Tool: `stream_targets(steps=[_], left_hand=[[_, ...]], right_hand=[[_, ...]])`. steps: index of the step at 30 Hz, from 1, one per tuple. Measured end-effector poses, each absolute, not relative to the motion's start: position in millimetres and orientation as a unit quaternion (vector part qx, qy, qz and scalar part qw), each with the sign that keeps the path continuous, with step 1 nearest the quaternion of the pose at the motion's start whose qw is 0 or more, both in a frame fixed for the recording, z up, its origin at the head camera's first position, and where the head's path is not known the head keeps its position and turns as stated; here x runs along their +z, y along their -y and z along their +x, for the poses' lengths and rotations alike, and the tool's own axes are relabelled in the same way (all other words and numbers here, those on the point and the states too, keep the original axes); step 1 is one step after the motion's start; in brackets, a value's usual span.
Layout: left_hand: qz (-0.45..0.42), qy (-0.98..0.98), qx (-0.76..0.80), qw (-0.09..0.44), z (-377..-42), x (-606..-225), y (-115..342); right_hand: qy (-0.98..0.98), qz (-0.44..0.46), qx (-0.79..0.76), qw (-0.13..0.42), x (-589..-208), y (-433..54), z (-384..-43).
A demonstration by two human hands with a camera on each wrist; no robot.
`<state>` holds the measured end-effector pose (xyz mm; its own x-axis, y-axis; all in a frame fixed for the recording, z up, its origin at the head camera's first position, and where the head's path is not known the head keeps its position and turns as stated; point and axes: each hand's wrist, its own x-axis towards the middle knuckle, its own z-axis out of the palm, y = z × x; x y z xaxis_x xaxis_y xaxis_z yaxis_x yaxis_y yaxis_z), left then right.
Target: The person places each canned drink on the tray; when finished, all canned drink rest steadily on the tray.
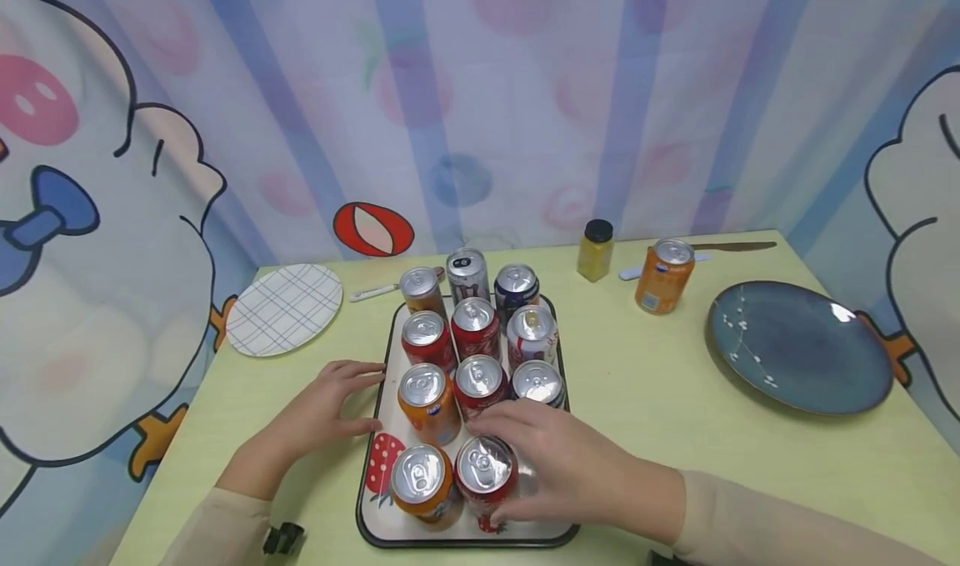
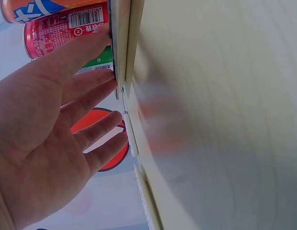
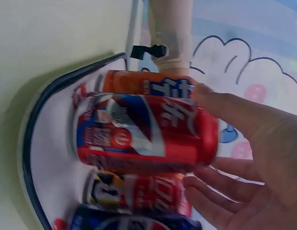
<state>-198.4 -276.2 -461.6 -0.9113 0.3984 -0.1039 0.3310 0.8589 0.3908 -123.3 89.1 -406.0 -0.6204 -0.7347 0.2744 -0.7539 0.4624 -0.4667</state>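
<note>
A white tray point(image 1: 364, 512) with a dark rim bears several drink cans in rows. At its front right, my right hand point(image 1: 573, 466) holds a red cola can point(image 1: 486, 466), thumb on one side and fingers on the other near the top. Left of that can stands an orange soda can point(image 1: 420, 478). Another orange can point(image 1: 426, 395) and a red can point(image 1: 480, 380) stand behind them. My left hand point(image 1: 324, 412) lies along the tray's left side, fingers extended; in the left wrist view its fingertips meet the tray edge.
On the left is a checked plate point(image 1: 285, 312), with a white-handled utensil point(image 1: 375, 292) nearby. A yellow jar point(image 1: 596, 253) with a black lid, an orange can point(image 1: 664, 276), a knife point(image 1: 731, 247) and a dark blue plate point(image 1: 802, 353) are on the right. A curtain backs the table.
</note>
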Motion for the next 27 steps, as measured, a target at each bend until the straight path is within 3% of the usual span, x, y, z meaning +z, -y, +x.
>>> stream_targets(steps=[6,11,17,21,27], left_hand=[[0.21,-0.958,0.185,0.07,-197.3,-463.5,276.2],[0.205,-0.958,0.184,0.074,-197.0,-462.7,277.5],[0.208,-0.958,0.182,0.073,-197.8,-463.3,278.6],[0.217,-0.957,0.182,0.069,-198.2,-464.3,277.7],[0.214,-0.959,0.175,0.07,-197.6,-461.2,275.1]], right_hand=[[0.79,0.467,0.373,0.138,-395.9,-130.9,-144.8],[0.804,0.398,0.387,0.214,-397.9,-179.4,-188.0],[0.838,0.301,0.367,0.267,-410.2,-231.4,-239.1],[0.87,0.227,0.352,0.259,-416.8,-264.8,-268.7],[0.91,0.161,0.356,0.14,-425.4,-301.0,-300.4]])
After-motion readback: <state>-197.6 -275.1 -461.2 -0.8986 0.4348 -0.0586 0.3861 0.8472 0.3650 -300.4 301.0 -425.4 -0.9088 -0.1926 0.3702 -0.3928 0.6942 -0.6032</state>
